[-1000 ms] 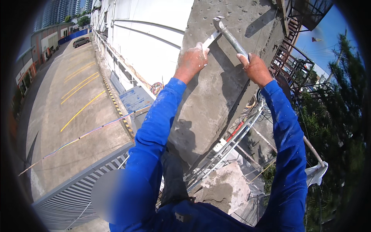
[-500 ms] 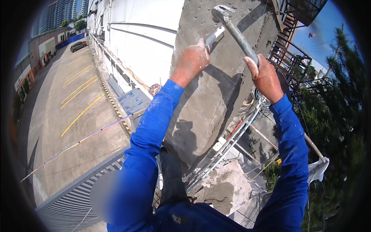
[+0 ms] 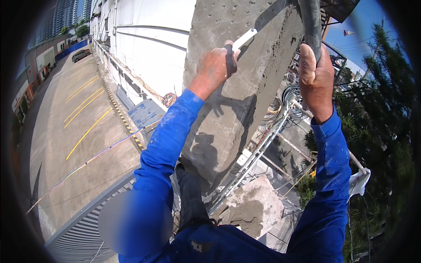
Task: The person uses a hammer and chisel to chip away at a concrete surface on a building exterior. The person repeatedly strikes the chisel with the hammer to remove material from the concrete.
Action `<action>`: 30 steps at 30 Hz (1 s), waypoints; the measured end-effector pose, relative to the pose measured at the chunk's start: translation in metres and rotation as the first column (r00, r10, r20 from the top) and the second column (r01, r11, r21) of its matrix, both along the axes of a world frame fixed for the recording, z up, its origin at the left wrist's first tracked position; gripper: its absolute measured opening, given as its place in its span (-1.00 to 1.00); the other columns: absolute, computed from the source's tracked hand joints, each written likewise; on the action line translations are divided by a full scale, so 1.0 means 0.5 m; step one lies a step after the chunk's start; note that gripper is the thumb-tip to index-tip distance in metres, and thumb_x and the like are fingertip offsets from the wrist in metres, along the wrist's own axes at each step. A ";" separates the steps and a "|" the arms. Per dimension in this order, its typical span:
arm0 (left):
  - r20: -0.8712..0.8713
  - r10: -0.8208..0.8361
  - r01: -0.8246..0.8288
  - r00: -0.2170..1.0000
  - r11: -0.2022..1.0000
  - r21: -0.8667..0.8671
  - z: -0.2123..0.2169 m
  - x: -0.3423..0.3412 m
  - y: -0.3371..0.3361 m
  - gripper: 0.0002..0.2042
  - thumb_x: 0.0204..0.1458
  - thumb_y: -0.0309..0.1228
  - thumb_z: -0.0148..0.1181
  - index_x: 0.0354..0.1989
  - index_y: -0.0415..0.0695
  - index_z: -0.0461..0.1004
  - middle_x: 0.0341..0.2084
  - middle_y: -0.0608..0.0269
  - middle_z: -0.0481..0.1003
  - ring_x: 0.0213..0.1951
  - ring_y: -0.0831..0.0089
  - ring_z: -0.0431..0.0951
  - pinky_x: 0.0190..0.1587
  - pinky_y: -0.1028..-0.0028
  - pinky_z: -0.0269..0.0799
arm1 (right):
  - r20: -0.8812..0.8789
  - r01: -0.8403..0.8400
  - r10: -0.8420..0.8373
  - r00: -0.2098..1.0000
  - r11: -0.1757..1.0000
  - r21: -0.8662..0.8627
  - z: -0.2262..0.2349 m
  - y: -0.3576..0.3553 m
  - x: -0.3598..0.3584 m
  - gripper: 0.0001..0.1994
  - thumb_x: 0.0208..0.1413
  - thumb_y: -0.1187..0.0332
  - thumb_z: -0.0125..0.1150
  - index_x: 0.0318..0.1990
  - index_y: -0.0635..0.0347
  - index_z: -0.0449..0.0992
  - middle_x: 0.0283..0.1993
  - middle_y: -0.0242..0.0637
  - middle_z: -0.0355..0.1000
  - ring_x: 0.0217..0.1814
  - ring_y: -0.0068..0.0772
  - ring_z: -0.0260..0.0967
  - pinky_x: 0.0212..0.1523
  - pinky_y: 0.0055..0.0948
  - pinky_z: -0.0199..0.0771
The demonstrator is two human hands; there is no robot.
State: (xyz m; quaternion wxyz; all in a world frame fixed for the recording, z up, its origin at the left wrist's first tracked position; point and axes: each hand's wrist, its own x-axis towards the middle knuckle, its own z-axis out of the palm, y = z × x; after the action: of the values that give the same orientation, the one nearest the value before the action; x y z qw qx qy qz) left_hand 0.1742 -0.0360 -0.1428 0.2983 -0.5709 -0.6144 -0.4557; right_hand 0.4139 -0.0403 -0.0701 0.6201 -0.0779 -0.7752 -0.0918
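Observation:
My left hand (image 3: 214, 65) is closed around a tool with a pale, rounded handle (image 3: 244, 38), which points up and right over a grey mortar surface (image 3: 232, 103). A dark part of it shows by my fingers, but its working end is hidden. On the right, my right hand (image 3: 316, 81) grips the thick metal handle of a claw hammer (image 3: 310, 26), held upright. The hammer's head lies beyond the upper edge of the picture. Small pits dot the mortar surface at its far end, and my shadow falls across it.
Metal scaffold poles (image 3: 245, 164) and coiled cables (image 3: 293, 97) lie below to the right, near a mortar-covered board (image 3: 267, 199). A corrugated metal sheet (image 3: 94, 223) and a striped rope (image 3: 94, 160) are at left, above a paved lot. Trees stand at right.
My right hand has raised the hammer up and to the right, taking its head out of view. My left hand still grips its tool, whose pale handle shows more.

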 end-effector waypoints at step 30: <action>0.134 -0.072 0.070 0.988 0.997 0.024 -0.093 0.033 -0.042 -0.74 0.20 -0.22 -0.02 -0.23 -0.19 0.38 -0.64 -0.09 0.49 -0.51 -0.07 0.55 -0.48 0.04 0.41 | -0.024 -0.402 0.402 0.915 0.907 -0.127 0.035 -0.127 0.025 -0.55 0.30 -0.03 -0.01 -0.22 0.29 0.40 -0.58 -0.33 0.29 -0.57 -0.46 0.28 -0.50 -0.44 0.29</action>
State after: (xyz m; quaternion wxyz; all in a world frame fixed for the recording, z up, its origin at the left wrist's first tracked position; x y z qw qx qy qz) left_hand 0.1908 -0.0571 -0.1893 0.2454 -0.5574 -0.6079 -0.5095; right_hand 0.4263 -0.1037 -0.0526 0.6182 0.0434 -0.7798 0.0882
